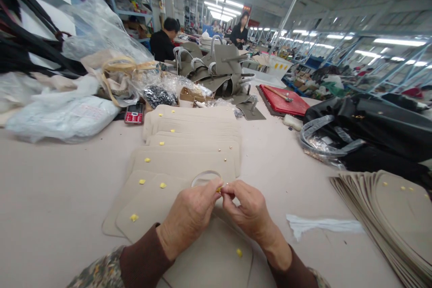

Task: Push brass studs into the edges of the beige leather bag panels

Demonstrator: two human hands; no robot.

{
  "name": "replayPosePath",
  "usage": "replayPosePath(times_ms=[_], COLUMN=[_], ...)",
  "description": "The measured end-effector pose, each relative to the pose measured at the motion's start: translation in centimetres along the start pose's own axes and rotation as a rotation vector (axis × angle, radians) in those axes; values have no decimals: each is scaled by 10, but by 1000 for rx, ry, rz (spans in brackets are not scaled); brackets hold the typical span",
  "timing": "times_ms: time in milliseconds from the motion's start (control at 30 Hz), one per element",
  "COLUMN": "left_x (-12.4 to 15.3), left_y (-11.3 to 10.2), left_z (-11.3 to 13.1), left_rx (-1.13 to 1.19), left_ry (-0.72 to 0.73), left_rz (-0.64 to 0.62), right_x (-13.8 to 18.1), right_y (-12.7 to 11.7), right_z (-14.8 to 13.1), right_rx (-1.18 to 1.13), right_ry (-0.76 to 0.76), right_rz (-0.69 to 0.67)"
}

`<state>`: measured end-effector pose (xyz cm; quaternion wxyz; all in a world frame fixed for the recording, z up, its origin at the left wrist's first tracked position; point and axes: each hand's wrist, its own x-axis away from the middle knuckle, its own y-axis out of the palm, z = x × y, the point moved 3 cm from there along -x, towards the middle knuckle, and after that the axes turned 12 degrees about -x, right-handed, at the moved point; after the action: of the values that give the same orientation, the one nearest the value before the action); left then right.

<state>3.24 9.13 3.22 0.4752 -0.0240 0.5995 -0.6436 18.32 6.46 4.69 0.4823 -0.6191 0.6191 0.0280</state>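
Note:
My left hand (pixel 191 213) and my right hand (pixel 248 209) meet low in the middle of the head view, both pinched together on a small yellow piece (pixel 219 188). A thin pale strip (pixel 205 175) loops up from the fingers. Under the hands lies a beige leather panel (pixel 216 256) with a yellow tab on it. Several more beige panels (pixel 189 144) with yellow tabs and small metal studs are laid overlapping away from me.
A stack of beige panels (pixel 391 216) fans out at the right, a white scrap (pixel 320 224) beside it. Black bags (pixel 371 130), a red tray with a hammer (pixel 285 100), plastic bags (pixel 64 117), a phone (pixel 134 113) and grey handle parts (pixel 216 72) lie further back. Two people work at the far benches.

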Motion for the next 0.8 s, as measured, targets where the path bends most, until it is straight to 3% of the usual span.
replayPosePath(times_ms=[133, 200, 333, 400, 500, 667, 800], left_x=[-1, -3, -6, -7, -8, -12, -9], left_y=[-6, -7, -6, -5, 2, 23, 28], left_z=[1, 2, 5, 6, 1, -18, -22], left_rx=[67, 38, -30, -39, -136, -404, -413], left_ry=[-36, -29, 39, 75, 70, 43, 47], left_rz=[-64, -46, 54, 96, 77, -171, -272], right_x=[4, 3, 4, 5, 11, 23, 23], right_y=[2, 4, 10, 9, 4, 3, 4], right_z=[-4, -3, 11, 24, 50, 80, 81], right_rx=[-32, -141, -502, -598, -617, -587, -539], right_ry=[66, 243, 740, 873, 1001, 1070, 1102], right_rz=[48, 83, 142, 220, 268, 96, 4])
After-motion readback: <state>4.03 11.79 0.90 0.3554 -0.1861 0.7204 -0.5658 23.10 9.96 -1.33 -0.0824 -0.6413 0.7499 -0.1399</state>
